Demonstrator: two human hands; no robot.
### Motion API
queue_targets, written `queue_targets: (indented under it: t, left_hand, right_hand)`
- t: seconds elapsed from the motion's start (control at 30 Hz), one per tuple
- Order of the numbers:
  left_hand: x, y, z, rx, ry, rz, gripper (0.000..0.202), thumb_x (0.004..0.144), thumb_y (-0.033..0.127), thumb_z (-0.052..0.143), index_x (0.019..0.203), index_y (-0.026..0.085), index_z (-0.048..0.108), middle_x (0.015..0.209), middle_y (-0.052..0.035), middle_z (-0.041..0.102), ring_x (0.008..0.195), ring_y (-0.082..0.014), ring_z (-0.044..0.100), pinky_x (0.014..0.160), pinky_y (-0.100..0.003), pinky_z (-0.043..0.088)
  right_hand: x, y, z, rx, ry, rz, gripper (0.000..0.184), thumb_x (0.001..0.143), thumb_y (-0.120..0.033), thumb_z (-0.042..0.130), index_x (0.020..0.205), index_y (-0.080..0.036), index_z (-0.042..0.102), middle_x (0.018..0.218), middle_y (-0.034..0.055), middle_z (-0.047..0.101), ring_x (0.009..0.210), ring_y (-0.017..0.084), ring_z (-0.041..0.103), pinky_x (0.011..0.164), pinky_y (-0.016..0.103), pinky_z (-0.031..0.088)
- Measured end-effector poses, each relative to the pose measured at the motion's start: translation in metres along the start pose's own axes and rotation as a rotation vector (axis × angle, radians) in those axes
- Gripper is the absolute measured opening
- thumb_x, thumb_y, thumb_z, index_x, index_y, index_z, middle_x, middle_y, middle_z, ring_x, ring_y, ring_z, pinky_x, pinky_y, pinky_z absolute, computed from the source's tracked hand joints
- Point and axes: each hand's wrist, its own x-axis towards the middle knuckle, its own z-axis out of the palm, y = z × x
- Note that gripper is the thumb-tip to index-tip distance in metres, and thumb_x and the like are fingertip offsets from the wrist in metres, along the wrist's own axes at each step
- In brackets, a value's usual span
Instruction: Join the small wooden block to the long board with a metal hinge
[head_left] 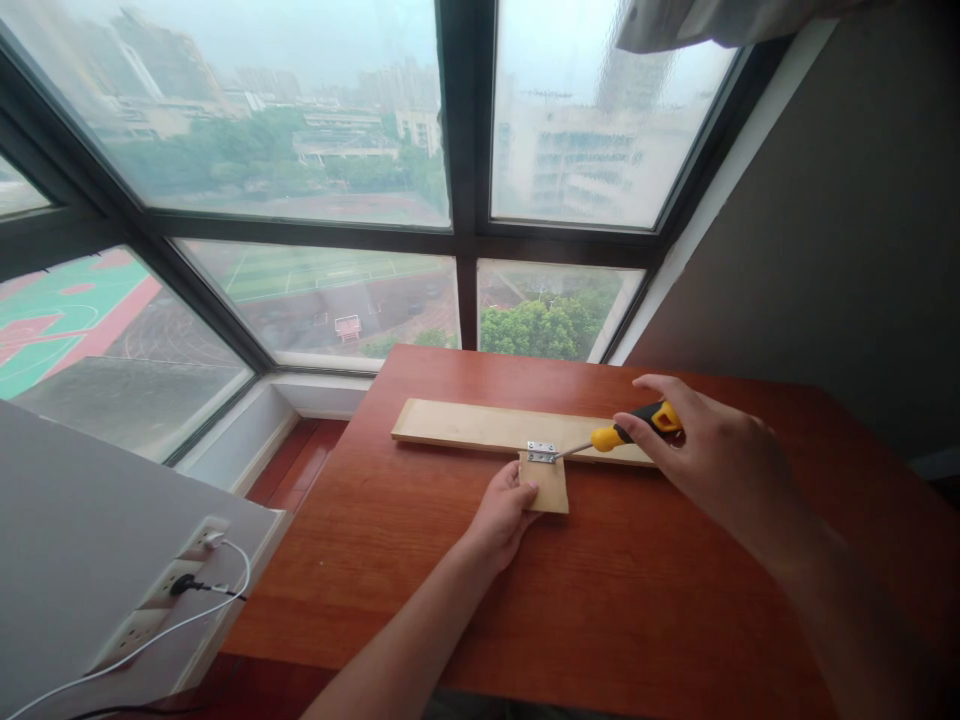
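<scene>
My left hand (508, 512) grips the left edge of a small wooden board (549, 492), thumb on top. A silver metal hinge (541, 452) spans the joint between this piece and a long pale wooden plank (465, 424) lying crosswise behind it. In my right hand (720, 450) is a yellow and black screwdriver (636, 425), held at a slant by its handle. Its shaft points down to the left, and the tip meets the right side of the hinge on the small board. The plank's right end is hidden behind my right hand.
Everything rests on a reddish-brown wooden table (360, 590). Dark-framed windows (465, 235) rise behind its far edge. At the lower left, a low wall carries power sockets (169, 583) with a white cable (247, 570) plugged in. A grey wall (810, 260) stands at right.
</scene>
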Motion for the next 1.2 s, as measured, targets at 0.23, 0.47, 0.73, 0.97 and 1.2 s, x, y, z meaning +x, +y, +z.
queue_targets:
  t: [0.23,0.47,0.73,0.97,1.2]
  left_hand:
    - [-0.001,0.0,0.0,0.008,-0.002,0.002,0.033,0.071,0.007,0.065,0.102,0.014,0.062,0.105,-0.0117,0.069,0.092,-0.0221,0.066,0.08,-0.032,0.055]
    - [-0.001,0.0,0.001,0.009,-0.006,0.006,0.033,0.07,0.008,0.065,0.103,0.014,0.062,0.104,-0.0118,0.069,0.09,-0.0219,0.066,0.078,-0.032,0.055]
    - [-0.002,0.002,0.002,0.036,0.011,-0.005,0.032,0.073,0.006,0.061,0.104,0.014,0.061,0.104,-0.0121,0.069,0.091,-0.0214,0.066,0.078,-0.031,0.055]
    - [0.0,-0.001,-0.001,0.036,-0.004,-0.004,0.03,0.075,0.006,0.06,0.104,0.013,0.06,0.107,-0.0128,0.068,0.091,-0.0213,0.066,0.078,-0.031,0.056]
    - [-0.001,0.001,0.001,0.039,0.009,-0.004,0.031,0.076,0.005,0.058,0.106,0.013,0.06,0.105,-0.0122,0.069,0.091,-0.0205,0.066,0.077,-0.029,0.056]
  right_hand:
    - [0.002,0.001,-0.008,0.322,-0.157,-0.058,0.034,0.086,-0.036,0.054,0.119,-0.025,0.054,0.109,0.0041,0.069,0.082,0.02,0.067,0.063,0.029,0.049]
    - [0.001,0.001,-0.001,0.049,-0.009,-0.014,0.04,0.086,-0.052,0.054,0.114,-0.025,0.06,0.08,0.0033,0.07,0.064,0.022,0.064,0.056,0.031,0.043]
    - [0.002,0.007,-0.01,0.38,-0.207,-0.07,0.033,0.085,-0.035,0.054,0.118,-0.026,0.055,0.106,0.0045,0.069,0.071,0.018,0.066,0.061,0.029,0.048]
    - [0.001,0.011,0.0,0.046,-0.075,0.065,0.041,0.087,-0.055,0.051,0.114,-0.025,0.06,0.081,0.0041,0.071,0.066,0.024,0.065,0.056,0.032,0.042]
    - [-0.001,0.016,-0.002,0.209,-0.179,0.016,0.036,0.087,-0.043,0.054,0.119,-0.027,0.054,0.106,0.0041,0.069,0.075,0.02,0.066,0.062,0.03,0.047]
